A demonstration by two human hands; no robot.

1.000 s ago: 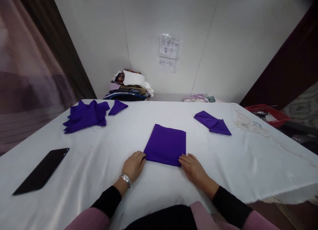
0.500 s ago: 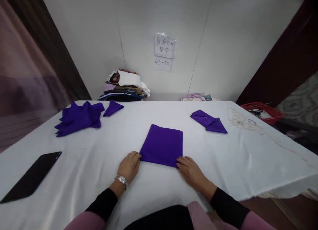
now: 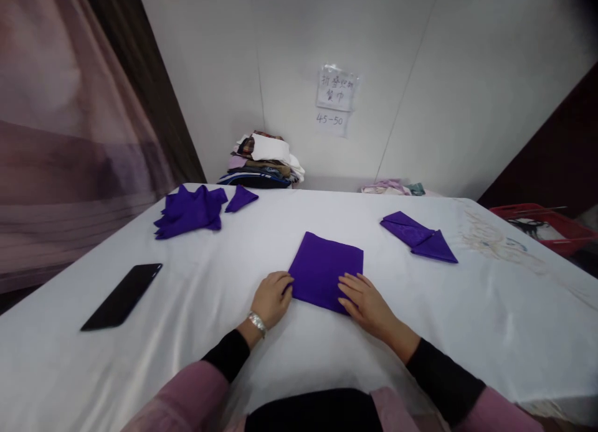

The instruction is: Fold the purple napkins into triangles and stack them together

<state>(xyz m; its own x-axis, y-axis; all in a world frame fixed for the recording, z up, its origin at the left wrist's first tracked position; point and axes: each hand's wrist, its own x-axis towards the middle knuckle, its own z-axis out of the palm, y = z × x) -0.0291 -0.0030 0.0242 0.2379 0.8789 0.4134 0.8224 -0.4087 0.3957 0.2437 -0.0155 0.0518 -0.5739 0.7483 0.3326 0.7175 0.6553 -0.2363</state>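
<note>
A purple cloth napkin [image 3: 322, 267], folded to a rough square, lies flat on the white-covered table in front of me. At its lower left corner my left hand [image 3: 272, 298] has its fingers curled, fingertips and thumb gripping the edge. My right hand [image 3: 369, 304] rests on the lower right part with fingers stretched out flat, covering that corner. Beyond the right hand lie folded purple napkins [image 3: 418, 236] with pointed ends. Far left is a loose heap of purple napkins [image 3: 191, 211], and a small folded purple triangle [image 3: 242, 198] beside it.
A black phone-like slab [image 3: 122, 297] lies on the left of the white tablecloth [image 3: 205, 357]. Stacked clothes [image 3: 264, 161] stand behind the table, with more cloth [image 3: 387, 187] to their right. A red basket [image 3: 555, 233] sits past the right edge. A curtain hangs at left.
My right hand has shifted from the napkin's lower right corner onto its surface. The left hand stays at the left corner. The whole view has turned slightly left.
</note>
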